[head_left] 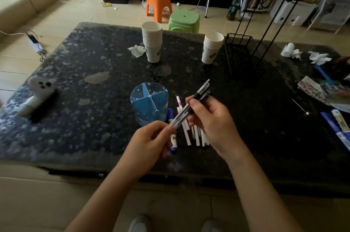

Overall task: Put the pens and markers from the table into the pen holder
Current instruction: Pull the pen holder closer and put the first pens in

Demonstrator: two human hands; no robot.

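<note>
A clear blue pen holder with divided compartments stands on the dark speckled table, and nothing shows inside it. Both hands hold a bundle of black pens slanted above the table just right of the holder. My left hand grips the bundle's lower end and my right hand grips its middle. Under the hands lie several white markers and a blue-capped marker, partly hidden.
Two stacks of paper cups and a black wire rack stand at the back. A white gadget lies at the left. Tissues, papers and blue pens crowd the right edge.
</note>
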